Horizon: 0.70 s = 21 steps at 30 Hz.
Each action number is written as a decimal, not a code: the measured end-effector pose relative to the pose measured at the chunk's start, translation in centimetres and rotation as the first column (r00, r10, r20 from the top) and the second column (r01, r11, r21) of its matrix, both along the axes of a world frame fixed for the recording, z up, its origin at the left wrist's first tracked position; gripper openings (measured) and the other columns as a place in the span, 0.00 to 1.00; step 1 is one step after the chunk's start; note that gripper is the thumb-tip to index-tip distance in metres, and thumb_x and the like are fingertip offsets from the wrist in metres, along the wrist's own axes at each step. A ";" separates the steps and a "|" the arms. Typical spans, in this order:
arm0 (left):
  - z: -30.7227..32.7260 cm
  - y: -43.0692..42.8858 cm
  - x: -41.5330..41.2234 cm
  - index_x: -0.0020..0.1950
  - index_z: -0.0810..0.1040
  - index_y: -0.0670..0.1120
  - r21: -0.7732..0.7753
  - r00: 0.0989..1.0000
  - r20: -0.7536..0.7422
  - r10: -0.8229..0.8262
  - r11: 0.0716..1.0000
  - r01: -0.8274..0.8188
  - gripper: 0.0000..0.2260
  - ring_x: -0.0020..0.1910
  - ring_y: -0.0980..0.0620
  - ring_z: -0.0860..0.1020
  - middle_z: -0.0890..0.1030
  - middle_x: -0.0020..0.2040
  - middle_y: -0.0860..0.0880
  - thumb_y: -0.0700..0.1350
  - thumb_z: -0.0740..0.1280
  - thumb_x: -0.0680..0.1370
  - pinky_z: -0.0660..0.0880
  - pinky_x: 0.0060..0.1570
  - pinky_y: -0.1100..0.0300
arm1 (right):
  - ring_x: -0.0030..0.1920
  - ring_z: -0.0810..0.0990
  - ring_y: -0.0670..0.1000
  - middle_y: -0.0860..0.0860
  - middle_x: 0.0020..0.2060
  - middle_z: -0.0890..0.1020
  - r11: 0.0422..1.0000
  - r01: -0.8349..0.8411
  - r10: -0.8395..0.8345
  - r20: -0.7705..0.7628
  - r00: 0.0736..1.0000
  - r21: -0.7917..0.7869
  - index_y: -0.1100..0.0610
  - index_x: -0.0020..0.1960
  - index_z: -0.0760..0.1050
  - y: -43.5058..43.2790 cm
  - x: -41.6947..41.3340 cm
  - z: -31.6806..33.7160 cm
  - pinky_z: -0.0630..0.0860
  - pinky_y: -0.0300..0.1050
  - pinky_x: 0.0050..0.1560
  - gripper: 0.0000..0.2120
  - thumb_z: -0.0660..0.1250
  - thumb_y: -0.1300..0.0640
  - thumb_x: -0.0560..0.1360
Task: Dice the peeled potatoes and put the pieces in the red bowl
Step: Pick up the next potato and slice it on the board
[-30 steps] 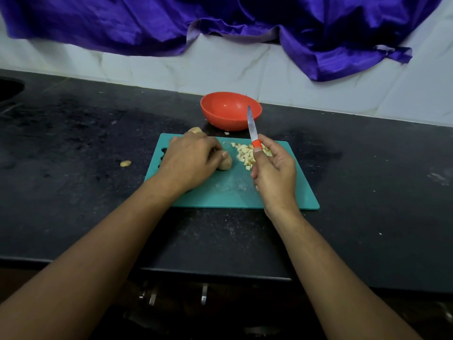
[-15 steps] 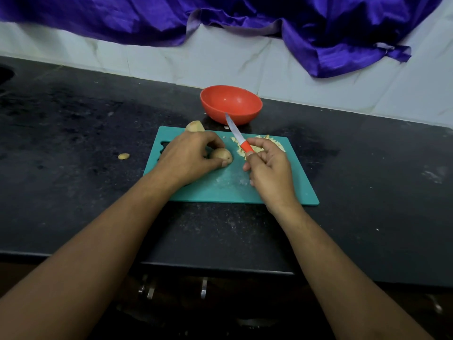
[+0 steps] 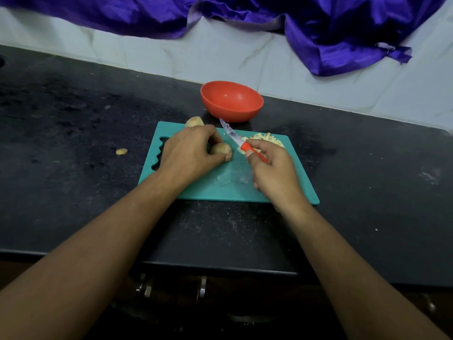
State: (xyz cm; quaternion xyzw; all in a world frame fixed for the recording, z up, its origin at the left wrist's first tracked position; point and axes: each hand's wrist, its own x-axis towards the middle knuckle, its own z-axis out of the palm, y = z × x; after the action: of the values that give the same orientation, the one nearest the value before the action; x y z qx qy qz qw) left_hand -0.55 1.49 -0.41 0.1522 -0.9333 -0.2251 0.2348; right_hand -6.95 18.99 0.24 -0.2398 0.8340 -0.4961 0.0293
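A peeled potato (image 3: pixel 220 148) is pinched on the teal cutting board (image 3: pixel 289 190) by the left hand (image 3: pixel 188 153), fingertips best kept tucked, as the knife (image 3: pixel 239 141) gripped in the right hand (image 3: pixel 272 168) is angled in.

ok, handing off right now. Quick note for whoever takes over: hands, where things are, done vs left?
Left hand: grip on a peeled potato, holding it down on the teal cutting board.
Right hand: grip on the knife by its orange handle, blade angled toward the red bowl, not on the potato.
Second potato is at the board's far edge, the diced pile at its far right, and a stray piece on the counter to the left.
Done: one pile diced.
Left: dice both potatoes and move all pieces into the bowl, which looks empty.
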 end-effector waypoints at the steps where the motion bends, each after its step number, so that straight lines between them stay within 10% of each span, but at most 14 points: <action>1: 0.0 -0.2 0.1 0.54 0.81 0.56 0.009 1.000 0.011 -0.007 1.000 0.007 0.15 0.46 0.54 0.78 0.83 0.50 0.58 0.61 0.75 0.73 0.71 0.41 0.56 | 0.33 0.77 0.44 0.47 0.41 0.83 0.999 -0.009 0.012 0.085 0.996 -0.037 0.50 0.66 0.78 0.0 -0.2 0.3 0.74 0.39 0.34 0.13 0.64 0.57 0.83; 7: 0.1 -0.4 0.0 0.57 0.82 0.56 0.025 1.000 0.023 0.002 1.000 -0.003 0.15 0.47 0.54 0.77 0.82 0.49 0.57 0.59 0.76 0.73 0.71 0.42 0.56 | 0.35 0.80 0.52 0.47 0.39 0.82 0.952 -0.041 0.082 -0.124 0.989 0.305 0.40 0.63 0.73 0.6 0.0 0.8 0.79 0.57 0.41 0.15 0.60 0.55 0.81; 12: 0.2 -0.1 -0.2 0.56 0.81 0.56 0.060 0.999 0.017 0.027 0.998 -0.028 0.15 0.46 0.56 0.75 0.79 0.47 0.59 0.59 0.76 0.73 0.68 0.43 0.57 | 0.54 0.81 0.53 0.48 0.59 0.83 0.891 -0.009 0.150 -0.275 0.950 0.454 0.42 0.75 0.69 0.5 0.9 1.6 0.79 0.53 0.56 0.22 0.59 0.55 0.83; 21: 0.3 -0.3 -0.3 0.53 0.82 0.58 0.099 0.999 0.032 0.015 0.995 -0.018 0.12 0.43 0.56 0.76 0.82 0.47 0.59 0.59 0.76 0.73 0.68 0.41 0.57 | 0.23 0.81 0.46 0.47 0.41 0.82 0.877 -0.061 0.149 -0.149 0.978 0.476 0.44 0.73 0.72 -0.4 0.2 3.3 0.83 0.47 0.37 0.20 0.57 0.56 0.83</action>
State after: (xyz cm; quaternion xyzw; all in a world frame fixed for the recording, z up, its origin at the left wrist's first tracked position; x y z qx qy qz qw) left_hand -0.88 1.19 -0.15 0.1750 -0.9232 -0.2668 0.2143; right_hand -6.71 18.60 3.55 -0.3147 0.9140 -0.2534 0.0374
